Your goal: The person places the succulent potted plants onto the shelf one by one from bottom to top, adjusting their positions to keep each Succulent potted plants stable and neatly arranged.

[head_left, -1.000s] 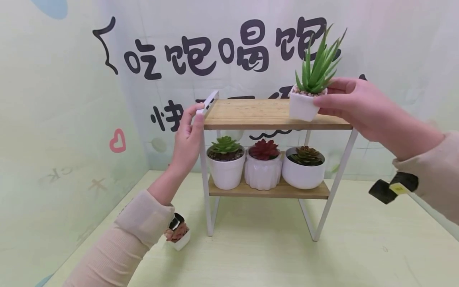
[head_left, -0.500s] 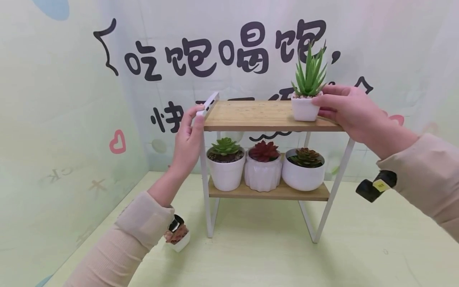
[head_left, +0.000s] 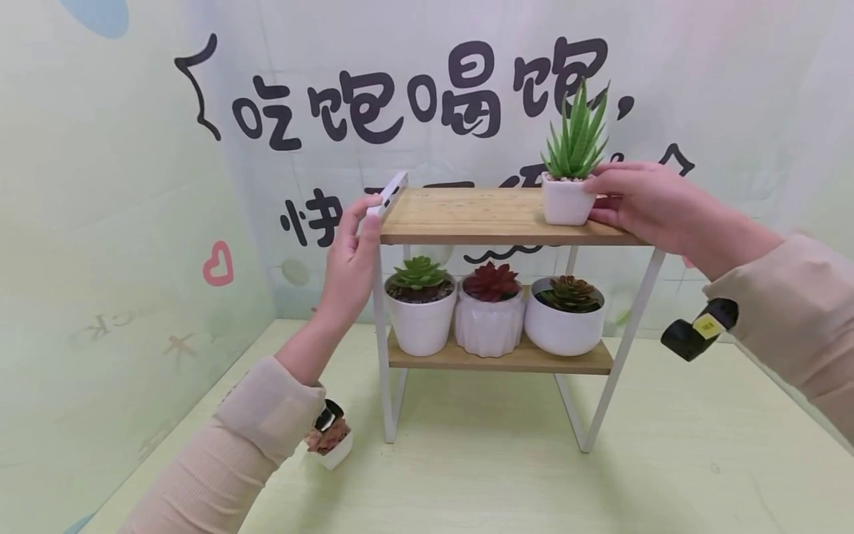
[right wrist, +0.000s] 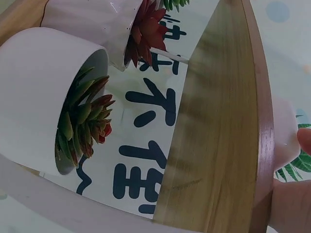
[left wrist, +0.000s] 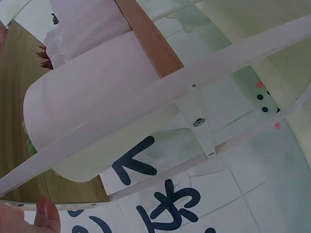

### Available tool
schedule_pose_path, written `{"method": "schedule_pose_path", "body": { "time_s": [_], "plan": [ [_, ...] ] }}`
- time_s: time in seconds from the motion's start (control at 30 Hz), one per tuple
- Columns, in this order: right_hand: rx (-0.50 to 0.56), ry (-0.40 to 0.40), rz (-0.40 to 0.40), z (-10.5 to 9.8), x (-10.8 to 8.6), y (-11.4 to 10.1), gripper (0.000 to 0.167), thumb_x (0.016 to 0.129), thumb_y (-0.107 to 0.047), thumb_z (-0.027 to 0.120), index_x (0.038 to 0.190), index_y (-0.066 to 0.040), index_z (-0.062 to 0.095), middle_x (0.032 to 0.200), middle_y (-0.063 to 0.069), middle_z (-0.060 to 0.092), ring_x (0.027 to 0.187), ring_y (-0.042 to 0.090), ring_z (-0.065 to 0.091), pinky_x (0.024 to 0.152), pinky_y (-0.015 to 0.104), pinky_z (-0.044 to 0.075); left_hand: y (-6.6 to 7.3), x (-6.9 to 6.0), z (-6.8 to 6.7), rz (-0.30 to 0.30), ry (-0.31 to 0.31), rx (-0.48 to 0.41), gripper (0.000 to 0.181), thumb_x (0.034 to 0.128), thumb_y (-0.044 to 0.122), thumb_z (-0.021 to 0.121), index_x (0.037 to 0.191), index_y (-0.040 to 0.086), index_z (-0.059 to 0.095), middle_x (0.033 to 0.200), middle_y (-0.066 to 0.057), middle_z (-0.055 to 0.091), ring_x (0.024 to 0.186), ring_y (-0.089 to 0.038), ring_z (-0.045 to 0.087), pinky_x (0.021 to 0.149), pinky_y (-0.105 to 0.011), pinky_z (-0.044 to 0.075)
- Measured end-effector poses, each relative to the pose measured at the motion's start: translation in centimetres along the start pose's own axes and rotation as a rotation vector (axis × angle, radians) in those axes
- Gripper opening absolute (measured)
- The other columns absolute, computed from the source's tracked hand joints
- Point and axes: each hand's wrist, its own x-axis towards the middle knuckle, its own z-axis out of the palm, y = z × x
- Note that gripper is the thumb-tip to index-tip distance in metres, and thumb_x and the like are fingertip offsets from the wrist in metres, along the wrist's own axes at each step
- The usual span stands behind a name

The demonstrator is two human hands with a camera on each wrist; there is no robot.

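On the right part of the top board of a two-tier wooden shelf (head_left: pixel 460 211) stands a potted aloe (head_left: pixel 565 202), upright in a small white square pot. My right hand (head_left: pixel 657 208) pinches that pot from its right side, thumb in front. At the shelf's upper left corner my left hand (head_left: pixel 350 256) grips the white metal end rail (head_left: pixel 394 189). Seen from below in the right wrist view, the aloe's pot (right wrist: pixel 284 136) is partly hidden by the board's edge. In the left wrist view, fingertips (left wrist: pixel 47 213) touch the frame.
The lower board holds a green succulent (head_left: pixel 422 315), a red succulent (head_left: pixel 490 319) and a brownish succulent (head_left: pixel 565 319), each in a white pot. A small pinkish potted plant (head_left: pixel 333 446) lies tilted on the table, partly behind the left sleeve. A printed backdrop stands behind.
My right hand has lowered the aloe from a tilted position above the top board's front, shifting it slightly left, until upright on the board. The left hand has stayed on the rail.
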Motion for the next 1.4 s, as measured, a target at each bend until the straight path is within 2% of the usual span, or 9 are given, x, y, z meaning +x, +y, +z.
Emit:
{"method": "schedule_pose_path", "body": {
  "time_s": [0.2, 0.43, 0.6, 0.73, 0.8, 1.0, 1.13, 1.2, 1.4],
  "plan": [
    [-0.024, -0.032, 0.014, 0.1, 0.5, -0.2, 0.048, 0.091, -0.007, 0.054, 0.134, -0.004, 0.034, 0.128, 0.003, 0.034, 0.104, 0.010, 0.050, 0.079, 0.021, 0.048, 0.1, -0.1, 0.0, 0.005, 0.001, 0.000, 0.030, 0.0984, 0.029, 0.037, 0.124, 0.015, 0.046, 0.133, 0.000, 0.045, 0.091, -0.025, 0.047, 0.075, -0.035, 0.035],
    [-0.073, -0.027, 0.011, 0.2, 0.8, -0.3, 0.035, 0.089, -0.011, 0.057, 0.121, -0.006, 0.042, 0.125, 0.005, 0.036, 0.098, 0.010, 0.053, 0.078, 0.020, 0.048, 0.1, -0.1, 0.1, 0.010, 0.001, 0.003, 0.030, 0.0983, 0.028, 0.038, 0.124, 0.014, 0.046, 0.133, 0.000, 0.044, 0.095, -0.026, 0.048, 0.077, -0.035, 0.035],
    [-0.123, -0.026, 0.019, 0.4, 0.8, -0.5, 0.051, 0.091, -0.014, 0.056, 0.134, -0.004, 0.031, 0.127, 0.004, 0.034, 0.104, 0.010, 0.049, 0.079, 0.019, 0.047, 0.1, 0.0, 0.1, 0.015, 0.000, 0.004, 0.030, 0.0983, 0.028, 0.038, 0.124, 0.014, 0.046, 0.134, 0.000, 0.044, 0.095, -0.026, 0.048, 0.078, -0.036, 0.036],
    [-0.128, 0.001, 0.009, 0.7, 0.4, -0.6, 0.039, 0.091, -0.021, 0.055, 0.125, -0.008, 0.039, 0.128, 0.002, 0.032, 0.115, 0.014, 0.040, 0.085, 0.018, 0.045, 0.2, 0.0, 0.2, 0.019, 0.005, -0.001, 0.030, 0.0983, 0.026, 0.038, 0.124, 0.013, 0.046, 0.134, -0.001, 0.044, 0.093, -0.026, 0.049, 0.077, -0.035, 0.036],
    [-0.043, 0.020, -0.014, 0.6, 0.1, -0.6, 0.023, 0.092, -0.021, 0.054, 0.111, -0.010, 0.046, 0.125, 0.001, 0.033, 0.123, 0.018, 0.031, 0.095, 0.022, 0.039, 0.2, 0.0, 0.2, 0.021, 0.008, -0.004, 0.030, 0.0983, 0.026, 0.038, 0.124, 0.013, 0.046, 0.134, -0.001, 0.045, 0.093, -0.026, 0.049, 0.078, -0.035, 0.036],
    [0.168, 0.026, -0.145, -1.1, -1.6, -1.4, 0.063, 0.095, -0.015, 0.048, 0.146, -0.021, 0.012, 0.153, -0.003, 0.001, 0.140, 0.021, 0.002, 0.111, 0.027, 0.012, 0.1, 0.0, 0.1, 0.023, 0.004, -0.009, 0.030, 0.0985, 0.025, 0.037, 0.124, 0.012, 0.046, 0.134, -0.002, 0.044, 0.095, -0.026, 0.049, 0.079, -0.035, 0.036],
    [0.063, 0.044, -0.291, -2.8, -2.8, -1.0, 0.069, 0.095, -0.012, 0.046, 0.147, -0.015, 0.002, 0.153, 0.000, 0.004, 0.140, 0.018, 0.009, 0.107, 0.023, 0.018, 0.1, -0.1, 0.1, 0.022, 0.004, -0.005, 0.030, 0.0985, 0.025, 0.037, 0.124, 0.013, 0.046, 0.134, -0.002, 0.044, 0.095, -0.027, 0.049, 0.078, -0.035, 0.036],
    [-0.124, 0.088, -0.342, -3.4, -3.4, -0.3, 0.063, 0.095, -0.014, 0.046, 0.147, -0.011, 0.009, 0.150, 0.001, 0.015, 0.138, 0.015, 0.017, 0.106, 0.021, 0.022, 0.1, 0.0, 0.1, 0.022, 0.005, -0.005, 0.029, 0.0986, 0.025, 0.037, 0.124, 0.013, 0.046, 0.134, -0.002, 0.044, 0.094, -0.027, 0.049, 0.078, -0.035, 0.036],
    [-0.565, 0.214, -0.303, -4.7, -4.8, 2.6, 0.041, 0.096, -0.027, 0.045, 0.136, -0.026, 0.039, 0.131, -0.012, 0.041, 0.116, 0.007, 0.038, 0.109, 0.029, 0.020, 0.0, 0.0, 0.0, 0.020, -0.002, -0.002, 0.030, 0.0988, 0.025, 0.037, 0.125, 0.013, 0.045, 0.134, -0.002, 0.044, 0.095, -0.027, 0.050, 0.079, -0.037, 0.038]
  ]
}}
